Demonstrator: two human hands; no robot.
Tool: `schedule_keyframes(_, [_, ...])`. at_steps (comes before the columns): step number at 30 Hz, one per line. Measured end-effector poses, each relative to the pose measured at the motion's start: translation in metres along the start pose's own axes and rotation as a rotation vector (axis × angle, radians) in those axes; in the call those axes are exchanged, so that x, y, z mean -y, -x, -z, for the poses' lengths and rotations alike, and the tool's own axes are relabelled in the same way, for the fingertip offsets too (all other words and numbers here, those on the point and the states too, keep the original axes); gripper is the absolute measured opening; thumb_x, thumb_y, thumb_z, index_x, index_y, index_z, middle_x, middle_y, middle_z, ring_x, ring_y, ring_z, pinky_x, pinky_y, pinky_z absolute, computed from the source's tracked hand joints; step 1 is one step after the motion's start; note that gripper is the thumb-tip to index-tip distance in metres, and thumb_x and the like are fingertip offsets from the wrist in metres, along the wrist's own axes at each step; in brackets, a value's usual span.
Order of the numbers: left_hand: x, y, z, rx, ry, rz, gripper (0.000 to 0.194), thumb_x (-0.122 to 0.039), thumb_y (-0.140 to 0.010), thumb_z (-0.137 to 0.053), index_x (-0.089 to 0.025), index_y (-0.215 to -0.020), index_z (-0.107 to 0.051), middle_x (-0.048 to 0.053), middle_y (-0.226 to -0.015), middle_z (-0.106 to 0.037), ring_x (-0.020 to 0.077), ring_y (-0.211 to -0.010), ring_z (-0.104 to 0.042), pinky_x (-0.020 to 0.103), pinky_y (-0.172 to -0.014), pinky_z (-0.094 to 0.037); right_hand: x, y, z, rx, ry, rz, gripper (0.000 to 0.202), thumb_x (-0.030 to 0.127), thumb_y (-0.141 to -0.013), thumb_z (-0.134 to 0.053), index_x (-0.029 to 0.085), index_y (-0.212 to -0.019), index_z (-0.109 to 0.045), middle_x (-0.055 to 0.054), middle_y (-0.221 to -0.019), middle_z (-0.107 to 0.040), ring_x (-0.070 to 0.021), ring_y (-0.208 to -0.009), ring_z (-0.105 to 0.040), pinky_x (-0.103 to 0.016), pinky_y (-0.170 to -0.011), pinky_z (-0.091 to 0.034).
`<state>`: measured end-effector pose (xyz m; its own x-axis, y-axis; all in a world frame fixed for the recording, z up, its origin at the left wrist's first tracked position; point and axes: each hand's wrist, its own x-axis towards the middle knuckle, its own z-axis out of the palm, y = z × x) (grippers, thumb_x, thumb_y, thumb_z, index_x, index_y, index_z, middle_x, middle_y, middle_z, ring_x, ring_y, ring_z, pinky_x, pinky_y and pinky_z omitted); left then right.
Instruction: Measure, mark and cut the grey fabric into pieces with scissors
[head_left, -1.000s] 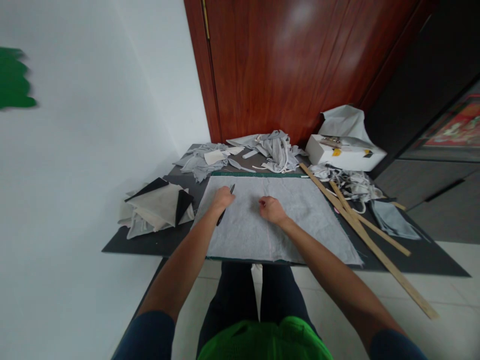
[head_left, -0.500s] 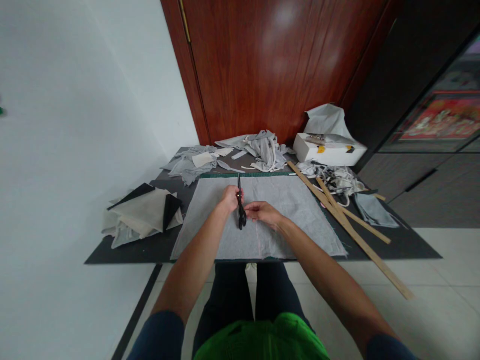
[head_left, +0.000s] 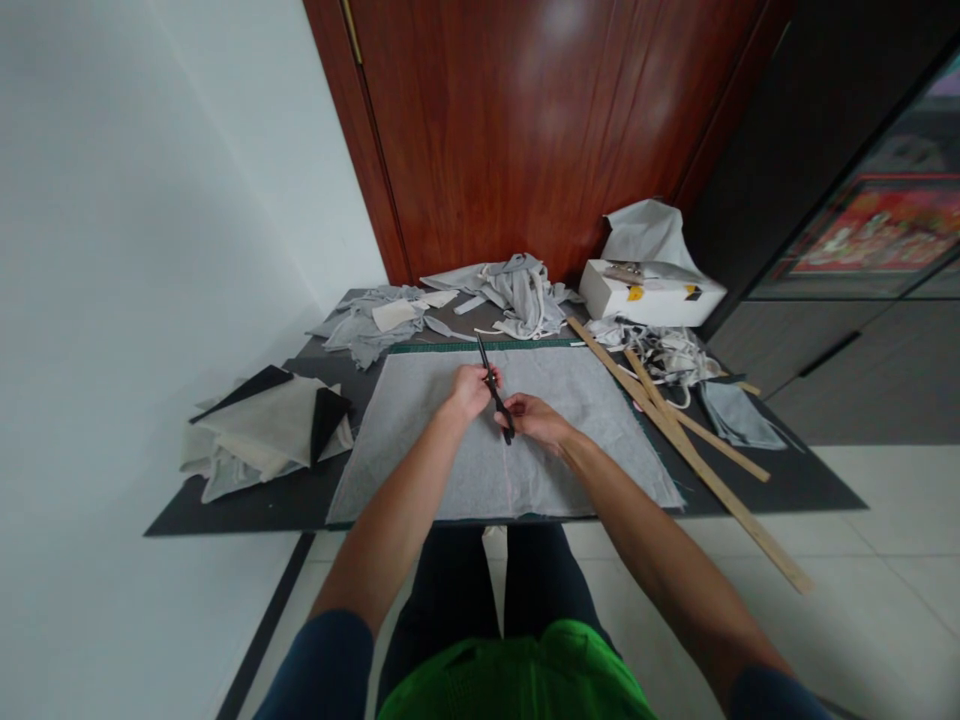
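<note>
So the right hand [head_left: 534, 420] has just come in to the handle end of the slim black scissors [head_left: 499, 402], and the whole tool sits a bit farther over to the right and more slanted. That puts both hands on the one tool, so I'd call this a regrip rather than a cut, since the blades look closed and point away from the person.

The left hand [head_left: 471, 392] is mostly closed, fingers curled around the scissors near the middle. The right one is only half curled, thumb and fingertips touching the handles; can't tell how firm that hold is. So the scissors are right in the fingers, between the two palms.

The wide grey cloth sheet [head_left: 420, 450] lies flat below both hands on the dark grey tabletop [head_left: 285, 505]. Long light-brown wooden strips [head_left: 750, 523] lie crossed just beside its right edge.
</note>
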<state>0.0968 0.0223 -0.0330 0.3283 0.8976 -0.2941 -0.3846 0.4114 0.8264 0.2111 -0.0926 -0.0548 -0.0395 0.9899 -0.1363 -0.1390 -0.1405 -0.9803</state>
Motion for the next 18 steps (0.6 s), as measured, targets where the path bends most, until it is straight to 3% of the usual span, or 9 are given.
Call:
schedule_keyframes(5, [0.005, -0.007, -0.002, 0.116, -0.092, -0.076, 0.012, -0.007, -0.079, -0.053, -0.014, -0.085, -0.060, 0.012, -0.090, -0.070, 0.0185, -0.088, -0.070, 0.035, -0.091, -0.057, 0.002, -0.001, 0.009, 0.086, 0.043, -0.021, 0.046, 0.043, -0.061, -0.093, 0.016, -0.083, -0.062, -0.002, -0.074, -0.070, -0.0149, -0.067, -0.066, -0.025, -0.061, -0.049])
schedule_keyframes(7, [0.004, -0.013, 0.001, 0.167, -0.336, -0.180, 0.016, -0.012, -0.083, -0.053, -0.012, -0.092, -0.066, 0.015, -0.105, -0.074, 0.0217, -0.104, -0.071, 0.038, -0.103, -0.053, 0.003, -0.004, 0.019, 0.033, 0.139, 0.023, 0.034, 0.038, -0.072, -0.085, 0.015, -0.084, -0.064, -0.001, -0.072, -0.068, -0.0133, -0.064, -0.063, -0.024, -0.059, -0.046])
schedule_keyframes(9, [0.001, -0.019, 0.005, 0.160, -0.746, -0.318, 0.030, -0.018, -0.089, -0.049, -0.013, -0.111, -0.069, 0.015, -0.127, -0.072, 0.0244, -0.124, -0.065, 0.041, -0.113, -0.046, 0.006, -0.009, 0.031, -0.106, 0.332, 0.065, 0.018, 0.031, -0.083, -0.073, 0.015, -0.087, -0.066, -0.002, -0.074, -0.069, -0.0133, -0.064, -0.062, -0.023, -0.058, -0.042])
schedule_keyframes(11, [-0.002, -0.023, 0.011, 0.132, -1.116, -0.417, 0.043, -0.022, -0.091, -0.050, -0.016, -0.130, -0.065, 0.014, -0.147, -0.062, 0.0266, -0.142, -0.052, 0.044, -0.123, -0.035, 0.009, -0.015, 0.046, -0.291, 0.627, 0.059, 0.010, 0.023, -0.089, -0.064, 0.015, -0.094, -0.067, -0.006, -0.085, -0.073, -0.0159, -0.073, -0.066, -0.024, -0.062, -0.042])
schedule_keyframes(14, [-0.002, -0.024, 0.021, 0.141, -1.460, -0.438, 0.061, -0.036, -0.090, -0.061, -0.023, -0.148, -0.054, 0.011, -0.167, -0.039, 0.0333, -0.159, -0.023, 0.056, -0.130, -0.010, 0.012, -0.023, 0.065, -0.536, 1.062, -0.009, 0.022, 0.019, -0.095, -0.059, 0.012, -0.115, -0.063, -0.015, -0.103, -0.076, -0.0229, -0.094, -0.072, -0.027, -0.076, -0.046])
schedule_keyframes(16, [0.001, -0.022, 0.028, 0.166, -1.693, -0.391, 0.074, -0.054, -0.090, -0.061, -0.027, -0.157, -0.044, 0.010, -0.173, -0.024, 0.0373, -0.162, -0.008, 0.063, -0.127, 0.002, 0.010, -0.028, 0.074, -0.607, 1.229, -0.060, 0.028, 0.020, -0.100, -0.054, 0.009, -0.126, -0.057, -0.019, -0.109, -0.075, -0.0267, -0.102, -0.072, -0.031, -0.084, -0.046])
schedule_keyframes(18, [0.005, -0.022, 0.034, 0.172, -1.894, -0.318, 0.082, -0.069, -0.093, -0.048, -0.028, -0.163, -0.033, 0.010, -0.175, -0.014, 0.0388, -0.162, -0.002, 0.067, -0.125, 0.004, 0.003, -0.032, 0.079, -0.615, 1.313, -0.090, 0.029, 0.022, -0.103, -0.048, 0.008, -0.128, -0.053, -0.021, -0.112, -0.074, -0.0287, -0.106, -0.072, -0.034, -0.088, -0.045])
